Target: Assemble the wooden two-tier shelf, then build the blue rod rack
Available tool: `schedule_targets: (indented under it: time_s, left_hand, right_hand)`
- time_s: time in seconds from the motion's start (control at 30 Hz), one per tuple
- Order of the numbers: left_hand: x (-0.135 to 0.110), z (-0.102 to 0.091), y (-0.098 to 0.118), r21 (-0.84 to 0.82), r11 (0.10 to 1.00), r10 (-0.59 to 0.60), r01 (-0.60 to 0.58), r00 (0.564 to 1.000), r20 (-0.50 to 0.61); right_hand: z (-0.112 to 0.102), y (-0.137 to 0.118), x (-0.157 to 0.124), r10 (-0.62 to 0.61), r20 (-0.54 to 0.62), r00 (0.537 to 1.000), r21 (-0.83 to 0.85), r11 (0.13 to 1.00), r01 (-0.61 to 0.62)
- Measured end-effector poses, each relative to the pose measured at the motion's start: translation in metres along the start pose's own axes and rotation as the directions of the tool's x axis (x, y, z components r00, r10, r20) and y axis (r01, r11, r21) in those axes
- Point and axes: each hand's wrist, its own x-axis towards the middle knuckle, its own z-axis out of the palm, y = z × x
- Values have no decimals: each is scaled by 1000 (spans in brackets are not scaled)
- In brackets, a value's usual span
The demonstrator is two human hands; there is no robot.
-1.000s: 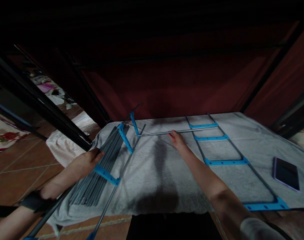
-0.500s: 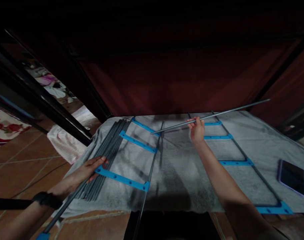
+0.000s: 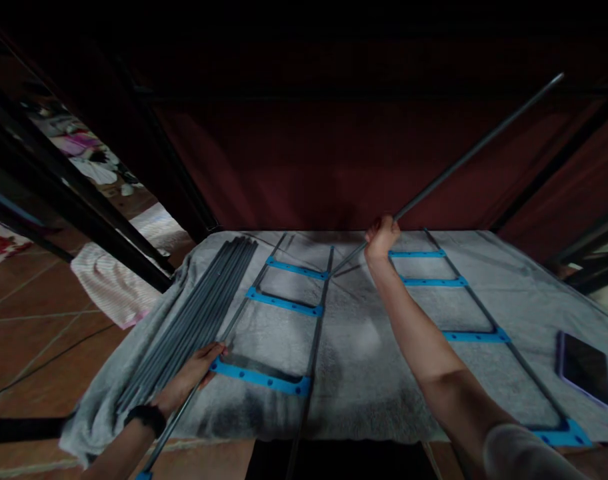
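Note:
My right hand (image 3: 383, 236) is closed around a thin grey metal rod (image 3: 477, 150). The rod slants up to the right, and its low end appears to meet the right rail of a ladder-like frame of grey rods and blue crosspieces, though I cannot tell whether they touch. My left hand (image 3: 207, 363) grips this frame where a blue crosspiece (image 3: 261, 379) meets the left rail. Two more blue crosspieces, one of them the middle crosspiece (image 3: 284, 304), span the rails farther back. Beside my left hand lies a bundle of loose grey rods (image 3: 194, 313).
A second blue-and-grey frame (image 3: 477, 337) lies on the right, partly behind my right arm. A phone (image 3: 584, 368) rests at the right end of the grey cloth (image 3: 369, 393). A dark red panel (image 3: 309, 167) rises behind, with dark posts on the left.
My right hand has tilted the rod more steeply, its far end up and its low end toward the frame's right rail. My left hand and the frame have shifted slightly right and nearer.

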Motion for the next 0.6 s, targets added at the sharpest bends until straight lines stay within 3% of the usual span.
schedule_targets:
  time_s: [0.13,0.3,0.6]
  left_hand:
    - [18,4,-19,39,998,-46,45,999,24]
    - [32,6,-34,34,997,-72,71,996,47]
    - [33,7,-35,-15,998,-62,62,997,47]
  right_hand:
    - [28,13,-7,-44,126,991,-12,999,46]
    - [43,27,-15,-41,196,980,-40,998,50]
    - [60,37,-21,-30,305,952,-60,997,51]
